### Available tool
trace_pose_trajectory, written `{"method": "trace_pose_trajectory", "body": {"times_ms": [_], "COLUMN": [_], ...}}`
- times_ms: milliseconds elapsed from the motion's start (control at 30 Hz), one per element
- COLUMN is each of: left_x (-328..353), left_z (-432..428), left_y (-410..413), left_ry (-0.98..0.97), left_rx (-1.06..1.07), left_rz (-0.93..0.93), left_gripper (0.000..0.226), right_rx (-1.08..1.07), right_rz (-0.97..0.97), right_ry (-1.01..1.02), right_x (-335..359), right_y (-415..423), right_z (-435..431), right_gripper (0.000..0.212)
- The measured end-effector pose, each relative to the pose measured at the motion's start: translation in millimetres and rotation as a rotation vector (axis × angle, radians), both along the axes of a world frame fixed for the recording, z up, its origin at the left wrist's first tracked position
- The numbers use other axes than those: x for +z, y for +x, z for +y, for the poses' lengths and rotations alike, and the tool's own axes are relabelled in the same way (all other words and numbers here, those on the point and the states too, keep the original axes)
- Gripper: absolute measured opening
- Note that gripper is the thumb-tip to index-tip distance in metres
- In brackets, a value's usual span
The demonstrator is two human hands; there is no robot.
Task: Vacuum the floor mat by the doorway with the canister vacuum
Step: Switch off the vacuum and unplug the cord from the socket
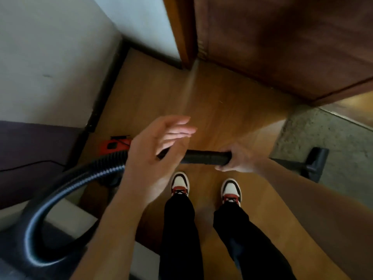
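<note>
Black wand [205,157] in curled right fingers [235,152]; left fingers [179,132] straight.

Our left hand [153,152] is held out in front of us, fingers straight and close together, a little blurred, and it grips nothing. Its bare forearm comes up from the lower left. Our right hand [239,158] sits lower and further out, fingers curled round the black wand [205,157], its bare forearm reaching in from the lower right.

Home doorway: wood door [282,43], laminate floor [212,110], floor mat [333,136]
</note>
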State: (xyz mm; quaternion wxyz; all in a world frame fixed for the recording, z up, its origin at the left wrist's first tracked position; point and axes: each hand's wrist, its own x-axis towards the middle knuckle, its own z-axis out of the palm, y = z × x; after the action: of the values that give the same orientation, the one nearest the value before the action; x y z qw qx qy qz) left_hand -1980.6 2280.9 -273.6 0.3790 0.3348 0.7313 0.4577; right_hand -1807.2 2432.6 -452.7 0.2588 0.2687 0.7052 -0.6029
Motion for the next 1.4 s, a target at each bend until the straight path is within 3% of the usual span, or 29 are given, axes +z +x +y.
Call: {"method": "trace_pose_trajectory", "body": {"times_ms": [133,233,533,767,900,1167,1400], "left_x": [10,4,-62,-143,-193,-265,-298], "left_z": [-19,-34,-94,-170,-215,-281,-283], "left_y": [-3,-10,-51,-72,-84,-120,-174], "left_ry": [0.060,0.039,-0.224,-0.508,-0.711,-0.918,-0.867], "left_rx": [0.216,0.346,0.542,0.653,0.549,0.267,-0.014], "left_rz": [0.044,0.073,0.246,0.211,0.166,0.204,0.497], "left_gripper": [0.030,0.034,0.033,0.049,0.059,0.076,0.078], "right_rx": [-0.045,-0.084,-0.122,-0.078,-0.064,-0.096,-0.102], "right_rz": [0.096,0.195,0.466,0.700,0.760,0.862,0.825], "right_ry": [0.010,0.071,0.157,0.241,0.321,0.410,0.513], "right_x": [15,24,48,69,57,11,-22], "right_y": [-39,-75,-191,-267,-298,-346,-385], "right_z": [8,1,-61,-120,-152,-188,-203], "right_gripper": [0.020,0.037,0.040,0.039,0.032,0.017,0.019]}}
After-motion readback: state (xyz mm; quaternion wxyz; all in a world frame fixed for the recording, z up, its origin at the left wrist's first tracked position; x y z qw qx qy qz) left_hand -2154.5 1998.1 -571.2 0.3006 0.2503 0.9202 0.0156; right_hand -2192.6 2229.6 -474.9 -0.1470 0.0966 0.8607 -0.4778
